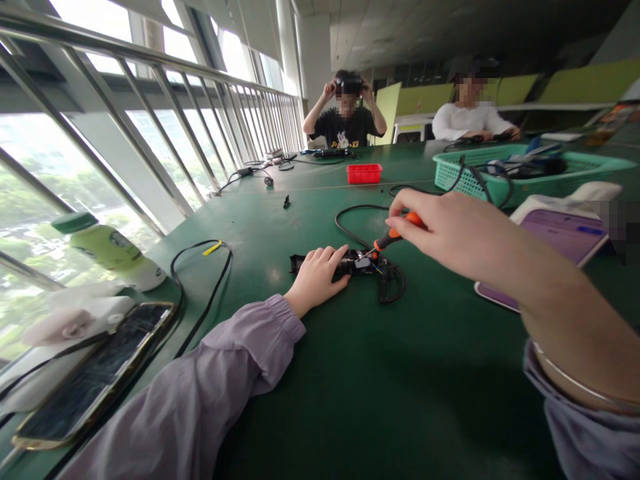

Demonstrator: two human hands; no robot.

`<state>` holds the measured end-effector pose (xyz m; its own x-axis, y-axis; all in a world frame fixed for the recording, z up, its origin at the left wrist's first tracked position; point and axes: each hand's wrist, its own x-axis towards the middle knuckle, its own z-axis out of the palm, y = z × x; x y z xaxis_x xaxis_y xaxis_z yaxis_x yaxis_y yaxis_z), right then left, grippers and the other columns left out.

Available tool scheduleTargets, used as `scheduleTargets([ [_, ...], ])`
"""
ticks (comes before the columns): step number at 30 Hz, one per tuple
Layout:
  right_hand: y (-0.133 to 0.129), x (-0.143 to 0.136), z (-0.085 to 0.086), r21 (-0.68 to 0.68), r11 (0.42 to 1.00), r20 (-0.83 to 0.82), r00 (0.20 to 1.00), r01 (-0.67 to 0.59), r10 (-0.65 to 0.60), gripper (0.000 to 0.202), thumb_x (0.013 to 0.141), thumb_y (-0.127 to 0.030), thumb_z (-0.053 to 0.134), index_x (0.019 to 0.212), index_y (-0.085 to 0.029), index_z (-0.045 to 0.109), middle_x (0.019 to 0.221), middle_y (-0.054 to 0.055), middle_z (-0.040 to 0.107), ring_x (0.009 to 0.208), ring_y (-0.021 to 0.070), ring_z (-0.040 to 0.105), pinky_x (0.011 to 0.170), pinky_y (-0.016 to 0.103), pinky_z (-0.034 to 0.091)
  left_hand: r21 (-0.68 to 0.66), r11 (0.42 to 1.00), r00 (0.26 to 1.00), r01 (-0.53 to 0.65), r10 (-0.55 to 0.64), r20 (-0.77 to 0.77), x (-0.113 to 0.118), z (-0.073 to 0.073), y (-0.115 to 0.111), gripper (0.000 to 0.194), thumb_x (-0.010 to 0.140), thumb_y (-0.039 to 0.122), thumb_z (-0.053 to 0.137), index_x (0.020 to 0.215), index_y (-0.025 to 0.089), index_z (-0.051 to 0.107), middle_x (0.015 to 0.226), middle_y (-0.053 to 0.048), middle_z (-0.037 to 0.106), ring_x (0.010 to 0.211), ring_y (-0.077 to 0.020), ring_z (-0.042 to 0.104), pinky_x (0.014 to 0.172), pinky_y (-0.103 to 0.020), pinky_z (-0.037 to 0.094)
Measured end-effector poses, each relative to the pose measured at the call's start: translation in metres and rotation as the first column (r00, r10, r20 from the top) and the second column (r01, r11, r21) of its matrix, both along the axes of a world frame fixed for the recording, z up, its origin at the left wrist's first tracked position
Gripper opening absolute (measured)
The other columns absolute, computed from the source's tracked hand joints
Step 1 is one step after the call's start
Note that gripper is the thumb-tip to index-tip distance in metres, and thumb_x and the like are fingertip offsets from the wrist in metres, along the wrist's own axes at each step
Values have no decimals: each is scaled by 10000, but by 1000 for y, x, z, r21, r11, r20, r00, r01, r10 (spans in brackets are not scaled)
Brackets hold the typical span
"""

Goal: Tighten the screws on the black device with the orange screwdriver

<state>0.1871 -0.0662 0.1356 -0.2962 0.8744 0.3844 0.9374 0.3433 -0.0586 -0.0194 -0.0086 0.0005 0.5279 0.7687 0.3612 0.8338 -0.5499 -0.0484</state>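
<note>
A black elongated device (357, 262) with its inner parts and thin wires exposed lies on the green table (320, 373). My left hand (320, 277) rests over its left part, fingers wrapped across it and holding it against the table. In my right hand (425, 217) is a screwdriver (389, 239) with an orange and black handle. The screwdriver tilts down to the left, and its tip meets the opened part of the device. A black cable (343, 217) curves away behind the device, and a loop of it lies at the right end.
At left are a phone (95, 380), a bottle (107, 250) and a cable (227, 257). A red tray (365, 174) stands farther back. To the right are a green basket (540, 187) of tools and a purple-screened device (555, 230). Two people sit across the table.
</note>
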Motion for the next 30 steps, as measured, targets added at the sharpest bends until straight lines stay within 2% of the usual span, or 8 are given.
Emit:
scheduleTargets([
  [3, -3, -1, 0, -33, 999, 26, 1000, 14, -13, 274, 887, -381, 374, 870, -230, 601, 558, 6, 569, 477, 160, 492, 497, 273, 269, -3, 1000, 1000, 0, 0, 1, 0, 0, -1, 562, 848, 393, 467, 1352, 160, 382, 1086, -85, 553, 979, -241, 501, 880, -370, 404],
  [9, -6, 3, -1, 40, 993, 1, 993, -116, 116, 245, 812, -302, 514, 1041, -216, 537, 741, 27, 640, 596, 169, 564, 517, 253, 311, -4, 1000, 1000, -2, 2, -3, 1, 1, -1, 565, 847, 393, 467, 1353, 159, 381, 1084, -88, 552, 973, -241, 501, 882, -374, 404],
  [12, -8, 2, 1, -81, 996, -3, 999, -39, 39, 222, 846, -395, 458, 926, -228, 579, 641, 13, 615, 527, 165, 536, 487, 259, 296, -2, 1000, 1000, 0, 0, 0, 1, 1, -1, 565, 848, 395, 465, 1354, 158, 383, 1090, -88, 552, 977, -242, 500, 881, -374, 405],
  [15, -11, 0, 3, -154, 987, 15, 999, 38, -36, 341, 892, -440, 345, 817, -229, 602, 565, 14, 581, 468, 161, 502, 469, 269, 281, -3, 1000, 1000, -1, 1, 3, 1, 1, -1, 571, 846, 393, 469, 1357, 155, 380, 1093, -88, 552, 984, -244, 499, 885, -373, 402],
  [18, -11, -1, 2, -79, 996, 26, 999, 47, -45, 230, 865, -371, 424, 954, -225, 578, 615, 17, 604, 474, 161, 507, 463, 263, 273, -8, 1000, 1000, -2, 2, 0, 1, 1, -1, 571, 846, 391, 471, 1356, 151, 380, 1087, -89, 552, 979, -243, 501, 884, -371, 401],
  [21, -11, 0, 1, -7, 1000, 25, 1000, 17, -16, 279, 821, -308, 501, 1085, -220, 523, 687, 24, 633, 507, 166, 528, 471, 259, 283, -6, 1000, 1000, -3, 3, -3, 1, 1, -1, 568, 847, 394, 471, 1356, 158, 379, 1077, -89, 551, 973, -242, 502, 878, -371, 401],
  [27, -12, -2, 4, -167, 983, 21, 997, 75, -73, 297, 872, -446, 400, 897, -227, 599, 586, 14, 601, 459, 158, 514, 466, 267, 285, -6, 1000, 1000, -2, 2, -5, 2, 2, -2, 568, 847, 390, 470, 1355, 149, 383, 1086, -91, 551, 977, -245, 499, 877, -373, 402],
  [30, -13, -3, 3, -80, 996, 6, 999, 46, -45, 245, 840, -394, 473, 983, -223, 576, 625, 19, 621, 480, 164, 531, 466, 265, 291, -4, 1000, 1000, -5, 5, -6, 2, 2, -2, 567, 848, 389, 467, 1355, 152, 380, 1084, -92, 550, 976, -243, 499, 877, -373, 401],
])
